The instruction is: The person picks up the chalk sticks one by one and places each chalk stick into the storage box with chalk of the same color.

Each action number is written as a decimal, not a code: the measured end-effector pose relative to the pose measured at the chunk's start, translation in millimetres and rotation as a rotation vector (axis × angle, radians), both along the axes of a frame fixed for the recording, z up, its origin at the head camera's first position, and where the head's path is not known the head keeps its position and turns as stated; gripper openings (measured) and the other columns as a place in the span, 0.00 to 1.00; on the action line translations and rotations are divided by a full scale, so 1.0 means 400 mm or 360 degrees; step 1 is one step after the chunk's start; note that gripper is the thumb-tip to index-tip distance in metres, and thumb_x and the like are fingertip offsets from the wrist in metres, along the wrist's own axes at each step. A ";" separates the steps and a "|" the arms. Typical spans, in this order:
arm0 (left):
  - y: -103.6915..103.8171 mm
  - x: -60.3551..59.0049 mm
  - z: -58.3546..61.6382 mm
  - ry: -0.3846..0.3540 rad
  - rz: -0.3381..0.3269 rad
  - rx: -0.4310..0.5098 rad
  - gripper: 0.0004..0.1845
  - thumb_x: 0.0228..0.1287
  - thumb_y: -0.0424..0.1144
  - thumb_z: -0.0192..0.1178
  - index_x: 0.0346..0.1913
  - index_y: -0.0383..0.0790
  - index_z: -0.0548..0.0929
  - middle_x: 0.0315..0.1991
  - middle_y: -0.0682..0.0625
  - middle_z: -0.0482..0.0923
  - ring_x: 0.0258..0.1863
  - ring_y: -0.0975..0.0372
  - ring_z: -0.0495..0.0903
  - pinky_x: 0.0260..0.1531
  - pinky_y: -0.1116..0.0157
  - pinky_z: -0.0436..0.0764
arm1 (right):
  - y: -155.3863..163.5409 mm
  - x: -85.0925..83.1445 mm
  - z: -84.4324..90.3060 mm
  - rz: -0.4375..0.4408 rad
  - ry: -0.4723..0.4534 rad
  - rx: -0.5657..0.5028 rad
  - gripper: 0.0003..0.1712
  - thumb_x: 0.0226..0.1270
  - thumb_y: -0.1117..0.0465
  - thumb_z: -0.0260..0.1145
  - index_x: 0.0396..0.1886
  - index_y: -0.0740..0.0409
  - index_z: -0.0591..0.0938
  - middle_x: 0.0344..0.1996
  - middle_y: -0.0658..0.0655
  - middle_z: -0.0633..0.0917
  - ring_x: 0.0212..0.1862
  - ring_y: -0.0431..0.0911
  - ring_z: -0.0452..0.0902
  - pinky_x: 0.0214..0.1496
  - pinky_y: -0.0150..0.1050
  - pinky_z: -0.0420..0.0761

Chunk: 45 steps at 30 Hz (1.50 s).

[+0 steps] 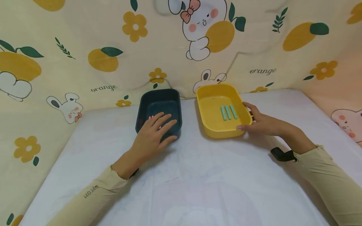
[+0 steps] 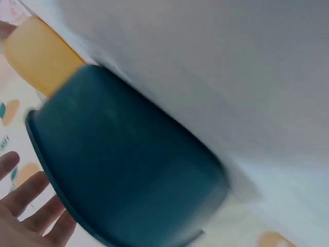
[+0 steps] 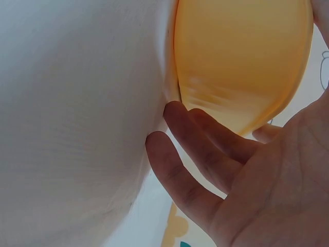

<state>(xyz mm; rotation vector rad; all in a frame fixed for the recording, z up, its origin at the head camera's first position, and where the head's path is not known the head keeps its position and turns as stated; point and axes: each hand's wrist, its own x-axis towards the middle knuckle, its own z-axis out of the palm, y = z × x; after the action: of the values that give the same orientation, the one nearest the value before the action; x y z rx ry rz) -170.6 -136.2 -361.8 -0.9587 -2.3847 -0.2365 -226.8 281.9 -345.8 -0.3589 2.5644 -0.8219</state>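
Hands lay well apart, one to each tray. Our left hand [image 1: 154, 130] rested with straight, spread fingers over the near rim of the dark blue tray [image 1: 147, 105], reaching partly into it, where something pink [image 1: 150, 118] showed beside the fingertips; we could not tell what it was. Our right hand [image 1: 258, 121] lay against the near right corner of the yellow tray [image 1: 205, 94], fingers loosely extended along its outer wall, touching rather than clamping it. Three teal sticks [image 1: 228, 112] lay side by side on that tray's floor, long axes running away from us, just left of the right hand and plainly nearer to it. Both trays stood side by side on the white table [image 1: 181, 188], near the patterned backdrop [image 1: 85, 37].
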 end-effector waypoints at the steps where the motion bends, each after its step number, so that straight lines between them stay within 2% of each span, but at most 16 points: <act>1: -0.014 -0.001 0.000 0.0001 0.0010 0.0024 0.27 0.72 0.58 0.54 0.66 0.47 0.76 0.67 0.44 0.74 0.69 0.49 0.69 0.68 0.48 0.71 | 0.002 0.000 0.001 -0.0003 0.0001 0.0007 0.66 0.64 0.36 0.64 0.78 0.47 0.26 0.72 0.77 0.55 0.67 0.68 0.59 0.66 0.76 0.60; 3: -0.041 -0.002 -0.001 -0.0021 0.0047 0.0073 0.28 0.70 0.58 0.56 0.66 0.46 0.76 0.66 0.43 0.74 0.69 0.48 0.68 0.67 0.47 0.71 | 0.005 0.000 0.003 -0.0008 -0.0001 0.0003 0.66 0.64 0.36 0.64 0.78 0.47 0.26 0.71 0.77 0.56 0.67 0.68 0.59 0.66 0.76 0.60; 7: -0.088 -0.006 -0.002 -0.0081 0.0195 0.0135 0.30 0.65 0.54 0.64 0.67 0.46 0.75 0.67 0.43 0.73 0.70 0.48 0.66 0.68 0.46 0.68 | 0.012 0.001 0.000 -0.0012 -0.0012 -0.0042 0.65 0.64 0.37 0.64 0.78 0.46 0.26 0.71 0.76 0.55 0.68 0.69 0.57 0.66 0.76 0.59; 11: -0.135 -0.013 -0.004 -0.0058 0.0344 0.0134 0.31 0.64 0.52 0.65 0.67 0.44 0.75 0.66 0.42 0.73 0.70 0.46 0.66 0.68 0.45 0.65 | 0.022 0.003 -0.010 0.0006 -0.0006 -0.0082 0.64 0.66 0.40 0.64 0.79 0.46 0.27 0.71 0.76 0.55 0.68 0.69 0.56 0.66 0.75 0.59; 16: -0.216 -0.031 -0.002 0.0077 0.0467 -0.0015 0.30 0.65 0.54 0.61 0.65 0.41 0.76 0.65 0.39 0.73 0.69 0.44 0.65 0.65 0.44 0.65 | 0.023 0.003 -0.020 0.0023 0.0014 -0.0080 0.63 0.65 0.40 0.65 0.79 0.46 0.27 0.71 0.77 0.56 0.69 0.69 0.56 0.66 0.75 0.60; 19: -0.264 -0.037 -0.004 0.0149 0.0602 -0.0186 0.28 0.67 0.54 0.58 0.63 0.40 0.76 0.65 0.38 0.71 0.70 0.42 0.63 0.65 0.43 0.64 | 0.023 0.002 -0.018 0.0020 0.0015 -0.0074 0.63 0.65 0.40 0.65 0.79 0.46 0.27 0.71 0.77 0.55 0.69 0.70 0.55 0.66 0.76 0.59; 21: -0.286 -0.035 -0.006 0.0137 0.0703 -0.0255 0.28 0.66 0.54 0.59 0.62 0.40 0.76 0.66 0.38 0.70 0.71 0.42 0.61 0.66 0.41 0.62 | 0.025 0.001 -0.015 0.0019 0.0012 -0.0069 0.63 0.65 0.40 0.65 0.79 0.45 0.27 0.71 0.77 0.55 0.70 0.70 0.55 0.66 0.76 0.59; 24: -0.298 -0.031 -0.008 0.0025 0.0809 -0.0234 0.27 0.67 0.53 0.59 0.63 0.41 0.76 0.68 0.38 0.67 0.73 0.41 0.57 0.65 0.39 0.61 | 0.027 -0.001 -0.012 0.0013 -0.0001 -0.0069 0.64 0.65 0.40 0.64 0.78 0.44 0.26 0.72 0.77 0.54 0.70 0.70 0.54 0.66 0.76 0.58; 27: -0.287 -0.031 -0.005 -0.0176 0.0842 -0.0149 0.28 0.69 0.55 0.57 0.66 0.45 0.73 0.71 0.39 0.63 0.74 0.41 0.53 0.66 0.37 0.58 | 0.030 0.002 -0.012 0.0000 -0.0012 -0.0066 0.64 0.66 0.39 0.64 0.78 0.43 0.26 0.73 0.77 0.53 0.70 0.70 0.54 0.66 0.76 0.58; 32: -0.261 -0.029 0.000 -0.0435 0.0900 -0.0136 0.30 0.73 0.59 0.50 0.72 0.49 0.68 0.76 0.41 0.55 0.77 0.40 0.46 0.68 0.35 0.52 | 0.033 0.012 -0.011 0.0011 -0.0004 -0.0084 0.63 0.67 0.40 0.63 0.79 0.44 0.26 0.72 0.77 0.53 0.70 0.70 0.53 0.65 0.76 0.58; 41: -0.271 -0.030 0.014 -0.0503 0.1023 -0.0169 0.31 0.76 0.61 0.42 0.76 0.53 0.62 0.80 0.40 0.47 0.78 0.38 0.38 0.68 0.30 0.43 | 0.016 0.006 -0.003 0.0014 0.0046 -0.0032 0.63 0.65 0.38 0.64 0.79 0.45 0.29 0.74 0.76 0.53 0.70 0.69 0.55 0.66 0.76 0.59; 43: -0.271 -0.030 0.011 -0.0542 0.1021 -0.0160 0.32 0.76 0.62 0.40 0.76 0.54 0.61 0.80 0.40 0.45 0.78 0.37 0.36 0.68 0.28 0.41 | 0.021 0.002 0.008 0.0017 0.0126 0.0061 0.62 0.65 0.36 0.64 0.81 0.47 0.34 0.75 0.74 0.54 0.70 0.68 0.58 0.65 0.74 0.64; 45: -0.269 -0.030 0.009 -0.0573 0.1012 -0.0148 0.33 0.76 0.63 0.39 0.76 0.54 0.61 0.81 0.41 0.43 0.79 0.37 0.34 0.68 0.28 0.40 | 0.031 0.000 0.026 0.0015 0.0268 0.0214 0.58 0.65 0.33 0.62 0.81 0.49 0.42 0.75 0.72 0.55 0.69 0.68 0.61 0.62 0.74 0.67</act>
<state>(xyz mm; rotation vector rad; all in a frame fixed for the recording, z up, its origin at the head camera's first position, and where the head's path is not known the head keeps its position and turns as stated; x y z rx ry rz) -182.4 -243.8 -358.3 -0.1585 -2.9104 -0.0543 -226.8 294.4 -335.4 -0.4138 2.7538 -0.6354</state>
